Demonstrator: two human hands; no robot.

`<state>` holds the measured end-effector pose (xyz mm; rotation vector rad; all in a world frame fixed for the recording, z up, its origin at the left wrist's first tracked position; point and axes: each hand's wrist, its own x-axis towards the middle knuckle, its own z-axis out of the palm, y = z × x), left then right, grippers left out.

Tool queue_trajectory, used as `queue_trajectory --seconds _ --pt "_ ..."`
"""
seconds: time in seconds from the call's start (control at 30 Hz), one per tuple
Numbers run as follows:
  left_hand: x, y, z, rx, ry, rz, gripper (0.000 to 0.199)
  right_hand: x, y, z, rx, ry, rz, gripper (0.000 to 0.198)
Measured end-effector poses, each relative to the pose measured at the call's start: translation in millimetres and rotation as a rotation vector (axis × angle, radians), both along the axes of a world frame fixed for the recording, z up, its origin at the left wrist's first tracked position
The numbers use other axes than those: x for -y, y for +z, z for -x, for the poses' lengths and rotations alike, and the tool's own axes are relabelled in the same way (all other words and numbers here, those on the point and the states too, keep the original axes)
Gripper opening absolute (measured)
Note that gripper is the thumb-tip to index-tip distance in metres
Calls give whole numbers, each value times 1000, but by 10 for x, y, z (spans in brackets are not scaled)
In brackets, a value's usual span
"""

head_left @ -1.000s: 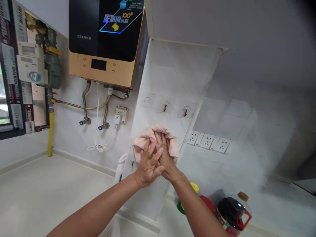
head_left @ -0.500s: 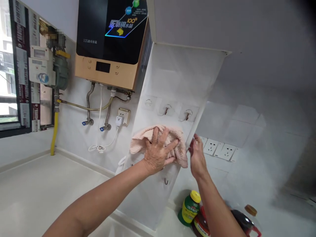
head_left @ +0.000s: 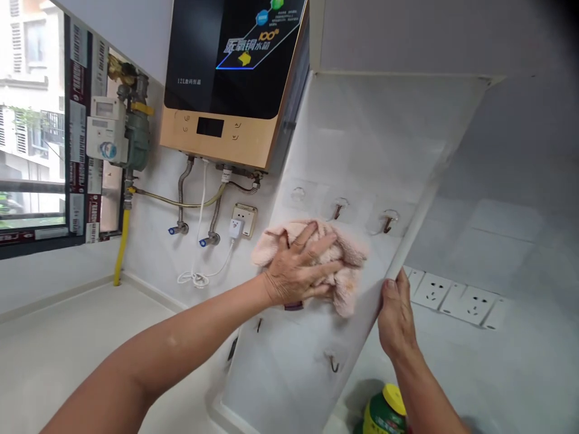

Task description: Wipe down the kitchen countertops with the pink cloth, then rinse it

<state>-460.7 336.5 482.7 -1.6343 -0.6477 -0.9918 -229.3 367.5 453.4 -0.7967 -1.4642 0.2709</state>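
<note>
Right hand (head_left: pixel 398 319), grip unclear, is now touching flat white pillar's edge (head_left: pixel 411 235), leaving left hand (head_left: pixel 294 274), fingers spread, pressing pink terry cloth (head_left: pixel 347 283).

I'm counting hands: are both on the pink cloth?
No, only the left hand is on the pink cloth; the right hand is at the edge of the white wall.

Pale, smooth counter (head_left: pixel 85 361) at lower left, raised edging (head_left: pixel 151 293) along the wall (head_left: pixel 156 253). White glossy pillar (head_left: pixel 275 367) bears stuck-on hooks (head_left: pixel 339 209): three in a row, others lower. Crumpled pink cloth (head_left: pixel 350 274) against it, beneath the row. Right of pillar: green jar (head_left: pixel 382 417), yellow lid (head_left: pixel 394 398), base out of frame.
</note>
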Motion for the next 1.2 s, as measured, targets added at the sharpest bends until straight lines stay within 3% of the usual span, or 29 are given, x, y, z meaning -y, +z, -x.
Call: queue_trajectory --seconds 0.2,0.33,0.5,0.63,0.77,1.07,1.2 --pt "-40 128 460 346 -104 3 42 62 -35 157 8 -102 12 82" --pt "-87 86 495 554 -181 -81 38 37 -72 127 8 -115 47 83" --pt "-66 -87 -104 332 -118 -56 38 -40 -148 117 -25 -130 -5 79" --pt "-78 -321 -632 276 -150 -22 40 -75 -179 72 58 -138 -47 74" --pt "-32 -792 -663 218 -114 4 38 -47 -174 69 24 -159 -42 74" --pt "244 -2396 -511 420 -77 147 30 -16 -189 134 2 -206 -81 76" --pt "410 -2788 -490 509 -79 221 18 -14 -194 135 11 -230 -83 74"
